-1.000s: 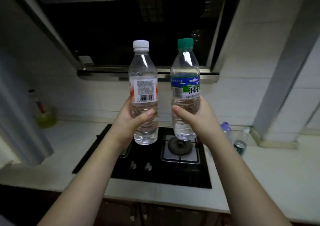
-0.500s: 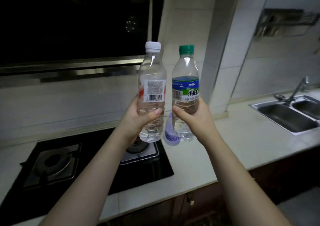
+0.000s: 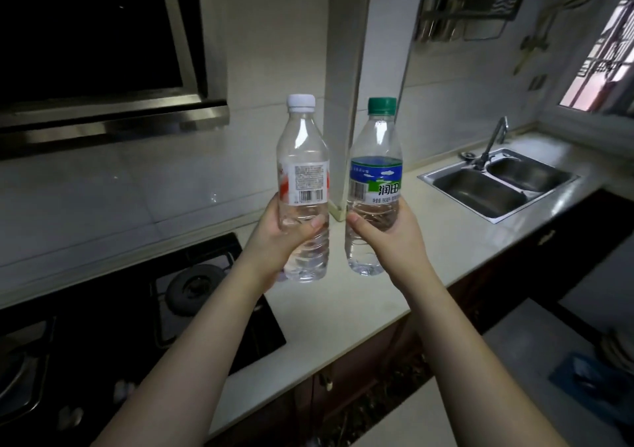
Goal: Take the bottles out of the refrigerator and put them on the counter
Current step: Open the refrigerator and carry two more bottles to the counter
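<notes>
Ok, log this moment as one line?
left hand: holds white-capped clear plastic bottle | right hand: holds green-capped clear plastic bottle | both upright, above white counter, not set down

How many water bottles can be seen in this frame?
2. The white-capped bottle is held up in the left hand; the green-capped bottle in the right hand. Others may be hidden behind them.

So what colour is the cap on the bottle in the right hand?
Green cap, clearest in the head view.
</notes>
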Tool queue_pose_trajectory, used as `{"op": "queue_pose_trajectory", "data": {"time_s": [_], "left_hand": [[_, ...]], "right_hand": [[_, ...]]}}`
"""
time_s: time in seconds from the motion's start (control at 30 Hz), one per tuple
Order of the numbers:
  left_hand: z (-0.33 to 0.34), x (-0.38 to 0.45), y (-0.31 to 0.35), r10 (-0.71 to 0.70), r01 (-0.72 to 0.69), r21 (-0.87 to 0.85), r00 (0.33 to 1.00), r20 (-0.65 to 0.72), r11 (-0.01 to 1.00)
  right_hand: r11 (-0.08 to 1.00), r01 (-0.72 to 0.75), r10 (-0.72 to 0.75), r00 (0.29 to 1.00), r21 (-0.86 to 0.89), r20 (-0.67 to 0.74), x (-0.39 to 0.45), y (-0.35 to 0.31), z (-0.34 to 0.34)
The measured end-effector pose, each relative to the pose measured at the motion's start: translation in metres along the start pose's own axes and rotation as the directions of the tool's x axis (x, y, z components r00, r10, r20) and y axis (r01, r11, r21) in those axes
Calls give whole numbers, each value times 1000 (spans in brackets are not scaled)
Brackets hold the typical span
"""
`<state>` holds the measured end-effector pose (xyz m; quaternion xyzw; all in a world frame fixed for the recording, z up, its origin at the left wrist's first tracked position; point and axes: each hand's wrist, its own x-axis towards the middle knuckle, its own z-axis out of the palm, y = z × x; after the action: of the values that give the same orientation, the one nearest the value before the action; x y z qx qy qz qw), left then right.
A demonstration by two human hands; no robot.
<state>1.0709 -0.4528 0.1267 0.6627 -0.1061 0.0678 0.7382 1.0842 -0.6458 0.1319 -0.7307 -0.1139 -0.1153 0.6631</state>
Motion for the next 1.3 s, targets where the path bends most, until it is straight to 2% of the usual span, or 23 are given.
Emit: {"op": "queue_pose_trajectory", "data": {"time_s": [0.23, 0.53, 0.77, 1.03, 1.3], "left_hand": [[70, 43, -44, -63, 61, -35, 997, -53, 997], [136, 78, -112, -131, 137, 30, 978, -160, 990], [139, 90, -160, -200, 229, 134, 959, -200, 964], [118, 127, -216, -255, 303, 165, 932, -258, 938], [101, 153, -261, -307, 374, 223, 908, -283, 900]], "right_hand": [[999, 4, -4, 1000, -43, -5, 36, 41, -64], [996, -74, 77, 995, -52, 60, 77, 103, -124], [984, -168, 170, 985, -62, 33, 96, 158, -133], [946, -307, 313, 948, -107, 50, 129, 223, -117], [910, -365, 383, 921, -194, 65, 145, 272, -102]]}}
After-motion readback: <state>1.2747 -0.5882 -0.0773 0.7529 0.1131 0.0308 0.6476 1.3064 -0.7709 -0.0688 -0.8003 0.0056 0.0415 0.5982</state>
